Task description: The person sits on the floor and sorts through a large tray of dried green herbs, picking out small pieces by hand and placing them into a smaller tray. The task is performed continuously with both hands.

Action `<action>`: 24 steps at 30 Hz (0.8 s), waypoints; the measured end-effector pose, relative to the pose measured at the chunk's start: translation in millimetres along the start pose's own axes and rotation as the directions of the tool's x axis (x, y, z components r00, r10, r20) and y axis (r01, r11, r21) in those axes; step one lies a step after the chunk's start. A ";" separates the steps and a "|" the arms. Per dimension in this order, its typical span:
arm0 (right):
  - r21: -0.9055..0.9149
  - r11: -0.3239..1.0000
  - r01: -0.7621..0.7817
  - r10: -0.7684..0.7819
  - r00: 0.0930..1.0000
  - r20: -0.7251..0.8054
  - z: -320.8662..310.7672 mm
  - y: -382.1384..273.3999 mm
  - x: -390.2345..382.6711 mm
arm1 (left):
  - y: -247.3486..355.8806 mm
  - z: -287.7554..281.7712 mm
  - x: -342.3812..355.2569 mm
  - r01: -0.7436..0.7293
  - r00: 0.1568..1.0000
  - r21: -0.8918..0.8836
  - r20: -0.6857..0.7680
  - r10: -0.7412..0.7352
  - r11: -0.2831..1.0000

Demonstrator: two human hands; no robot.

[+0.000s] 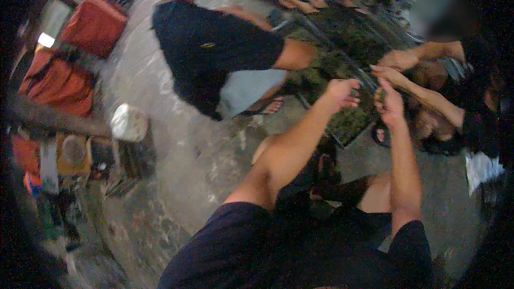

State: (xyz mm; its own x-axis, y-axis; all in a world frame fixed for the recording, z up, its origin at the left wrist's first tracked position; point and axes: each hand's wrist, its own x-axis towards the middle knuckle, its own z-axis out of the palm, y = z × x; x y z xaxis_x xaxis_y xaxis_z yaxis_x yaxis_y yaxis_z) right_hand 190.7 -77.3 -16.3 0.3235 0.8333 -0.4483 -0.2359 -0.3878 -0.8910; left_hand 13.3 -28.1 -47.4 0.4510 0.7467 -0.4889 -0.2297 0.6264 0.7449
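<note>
Both my arms reach forward over a dark-framed tray [347,138] spread with green, leafy-looking material [350,119]. My left hand [342,94] hovers above it with the fingers curled in; whatever they may hold is too blurred to make out. Just to the right, my right hand [391,108] is closed, fingers bent toward the thumb, around something small that I cannot name. Close beyond my right hand are a co-worker's hands [395,69], reaching in from the right over the tray's edge.
A person in a dark shirt [214,43] bends over the tray at the left. Other people's hands [308,5] work at the far side. On the concrete floor [176,155] stand a white bucket-like container [129,122] and red-covered bundles [61,83]. A white bag [482,171] lies right.
</note>
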 end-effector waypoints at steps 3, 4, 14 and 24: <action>-0.598 0.729 0.334 -0.319 0.938 0.136 8.1 -2.0 -2.8 | 2.4 3.9 -0.7 0.049 0.982 -0.106 0.185 -0.029 0.993; -0.759 0.493 0.425 -0.387 0.889 0.247 22.5 -9.0 -12.8 | 2.8 -0.8 2.8 0.046 0.964 -0.145 0.266 -0.005 0.988; -0.594 0.165 0.787 -0.666 0.533 0.521 25.4 3.3 -30.0 | -3.0 -2.9 3.3 -0.030 0.988 -0.115 0.150 0.047 0.993; -0.600 0.245 0.761 -0.761 0.535 0.367 22.0 9.7 -26.8 | 8.4 5.4 -3.3 -0.135 0.987 0.022 0.094 0.133 0.991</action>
State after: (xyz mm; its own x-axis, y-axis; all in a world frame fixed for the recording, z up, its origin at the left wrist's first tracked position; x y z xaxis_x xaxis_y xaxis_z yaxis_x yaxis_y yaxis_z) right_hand 159.6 -94.7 -11.4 0.0158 0.8854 0.4646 0.7385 0.3029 -0.6024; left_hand 14.5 -26.5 -37.1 0.4951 0.7991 -0.3410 -0.2694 0.5143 0.8142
